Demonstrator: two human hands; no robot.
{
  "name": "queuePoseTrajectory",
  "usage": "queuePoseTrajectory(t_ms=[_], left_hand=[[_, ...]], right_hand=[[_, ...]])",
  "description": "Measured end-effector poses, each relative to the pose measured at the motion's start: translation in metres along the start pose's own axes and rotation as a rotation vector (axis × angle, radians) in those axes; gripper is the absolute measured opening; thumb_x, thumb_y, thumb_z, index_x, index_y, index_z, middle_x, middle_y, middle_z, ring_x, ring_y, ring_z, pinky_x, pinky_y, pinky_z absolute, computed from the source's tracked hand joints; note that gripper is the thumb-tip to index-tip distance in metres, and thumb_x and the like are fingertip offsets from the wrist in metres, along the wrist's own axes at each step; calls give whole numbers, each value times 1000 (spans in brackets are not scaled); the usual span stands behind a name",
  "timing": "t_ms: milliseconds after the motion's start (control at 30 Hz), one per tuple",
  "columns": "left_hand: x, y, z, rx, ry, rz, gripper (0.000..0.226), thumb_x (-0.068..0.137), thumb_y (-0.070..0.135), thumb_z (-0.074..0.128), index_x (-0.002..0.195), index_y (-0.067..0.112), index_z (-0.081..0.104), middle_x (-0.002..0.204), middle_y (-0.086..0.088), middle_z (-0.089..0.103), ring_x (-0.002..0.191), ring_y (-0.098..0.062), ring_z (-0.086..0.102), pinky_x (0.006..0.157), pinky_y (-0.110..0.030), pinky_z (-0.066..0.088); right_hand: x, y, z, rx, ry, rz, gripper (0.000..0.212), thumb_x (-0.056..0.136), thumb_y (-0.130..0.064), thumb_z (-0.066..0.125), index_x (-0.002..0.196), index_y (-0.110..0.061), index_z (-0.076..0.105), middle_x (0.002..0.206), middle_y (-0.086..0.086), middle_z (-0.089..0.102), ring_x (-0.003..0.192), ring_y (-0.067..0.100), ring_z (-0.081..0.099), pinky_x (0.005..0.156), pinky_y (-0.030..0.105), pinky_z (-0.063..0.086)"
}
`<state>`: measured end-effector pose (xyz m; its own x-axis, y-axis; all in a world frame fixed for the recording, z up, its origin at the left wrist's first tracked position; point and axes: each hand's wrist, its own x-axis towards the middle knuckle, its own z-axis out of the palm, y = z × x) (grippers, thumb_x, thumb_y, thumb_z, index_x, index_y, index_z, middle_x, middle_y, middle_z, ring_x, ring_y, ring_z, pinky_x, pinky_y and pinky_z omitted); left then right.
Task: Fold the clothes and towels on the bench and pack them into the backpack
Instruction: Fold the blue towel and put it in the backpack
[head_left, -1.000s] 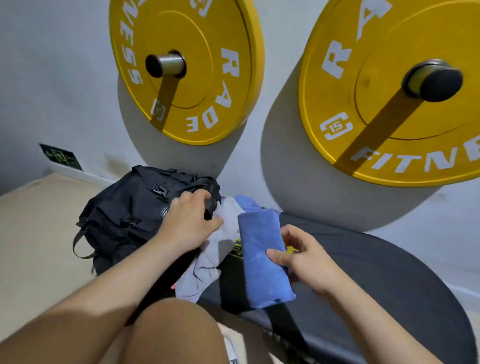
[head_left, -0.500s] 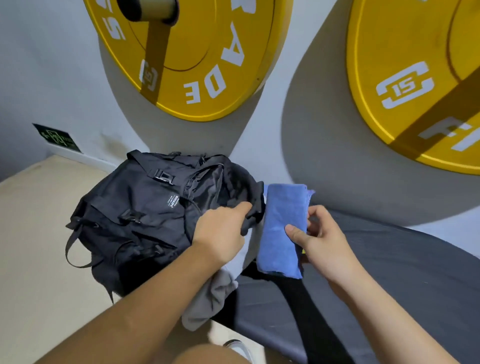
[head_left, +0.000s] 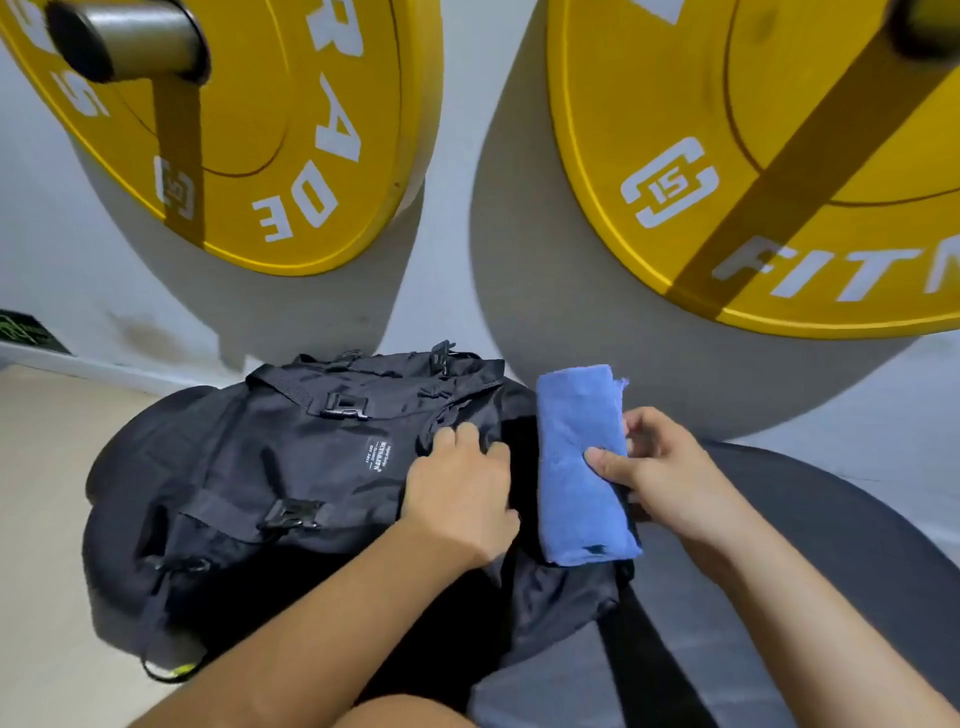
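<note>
A black backpack with buckles and a small white label lies on the left end of the dark grey bench. My left hand grips the backpack's fabric at the edge of its dark opening. A folded blue towel sits upright just right of that opening, and my right hand pinches its right side between thumb and fingers. No grey garment shows.
Two large yellow weight plates hang on pegs from the grey wall right above the bench. Beige floor lies to the left. My bare knee is at the bottom edge.
The view has dropped and closed in. The grey garment that hung over the bench edge is gone from sight. My left hand shifted along the bag's opening; the blue towel stays beside it.
</note>
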<state>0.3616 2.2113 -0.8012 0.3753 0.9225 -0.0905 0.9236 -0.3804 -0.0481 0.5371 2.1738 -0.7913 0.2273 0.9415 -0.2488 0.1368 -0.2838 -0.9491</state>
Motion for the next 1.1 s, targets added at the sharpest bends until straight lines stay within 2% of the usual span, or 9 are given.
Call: queuePoseTrajectory(t_ms=[100, 267, 400, 500, 633, 733, 833, 967, 1100], left_hand=[[5, -10, 0, 29, -115, -135, 61, 84, 31, 59, 131, 5, 30, 123, -16, 44, 111, -34, 49, 76, -35, 41], [15, -52, -8, -196, -59, -259, 11, 87, 13, 50, 92, 7, 42, 99, -12, 58, 89, -35, 55, 68, -31, 36], [14, -84, -7, -769, 110, -531, 13, 81, -1, 40, 77, 9, 48, 75, -12, 51, 69, -25, 41, 63, -30, 30], [10, -94, -49, -1033, 325, -574, 23, 77, -11, 36, 69, 9, 44, 69, -11, 41, 70, -19, 31, 63, -30, 22], [-6, -90, -135, -1146, 476, -506, 9, 86, 19, 49, 79, 13, 50, 76, -7, 46, 64, -20, 36, 58, -30, 27], [-34, -71, -189, -1099, 344, -351, 60, 69, 65, 67, 106, 18, 63, 102, 3, 66, 87, -15, 62, 75, -24, 47], [-61, -43, -227, -946, 322, -202, 37, 71, 41, 80, 90, 17, 61, 81, 7, 67, 64, -6, 58, 49, -14, 42], [-91, 0, -264, -939, 406, -76, 15, 74, 9, 76, 79, 20, 67, 65, 7, 66, 55, -9, 60, 48, -15, 43], [-98, 16, -245, -1137, 558, -181, 8, 77, 7, 69, 77, 16, 69, 69, -3, 64, 63, -20, 58, 49, -21, 42]], right_hand=[[12, 30, 18, -102, -38, 137, 21, 82, -20, 71, 93, -6, 58, 77, 2, 66, 67, 18, 62, 62, 30, 47], [33, 59, 22, -454, 56, 119, 20, 75, -41, 72, 80, -25, 60, 102, -4, 65, 106, 20, 55, 93, 39, 45], [31, 51, 16, -279, -141, 243, 27, 85, -23, 69, 98, -1, 59, 92, 8, 69, 74, 19, 61, 68, 32, 47], [24, 36, 6, -271, -86, 154, 26, 85, -17, 68, 97, 4, 60, 90, 14, 70, 70, 20, 59, 63, 29, 44], [-5, -11, -23, -268, -20, -3, 17, 87, -15, 67, 91, 1, 62, 81, 14, 69, 64, 20, 58, 58, 30, 42], [-35, -50, -56, -343, 78, -128, 18, 85, -20, 69, 86, -3, 62, 70, 8, 65, 60, 21, 58, 56, 29, 41], [-70, -86, -97, -441, 191, -265, 19, 82, -22, 71, 77, -7, 61, 67, 12, 63, 64, 25, 58, 60, 33, 40], [-123, -119, -155, -589, 319, -396, 22, 79, -20, 72, 67, -11, 56, 60, 4, 54, 61, 22, 51, 58, 33, 38], [-149, -107, -203, -693, 395, -293, 16, 79, -22, 72, 74, -13, 60, 64, 2, 55, 65, 22, 52, 57, 30, 37]])
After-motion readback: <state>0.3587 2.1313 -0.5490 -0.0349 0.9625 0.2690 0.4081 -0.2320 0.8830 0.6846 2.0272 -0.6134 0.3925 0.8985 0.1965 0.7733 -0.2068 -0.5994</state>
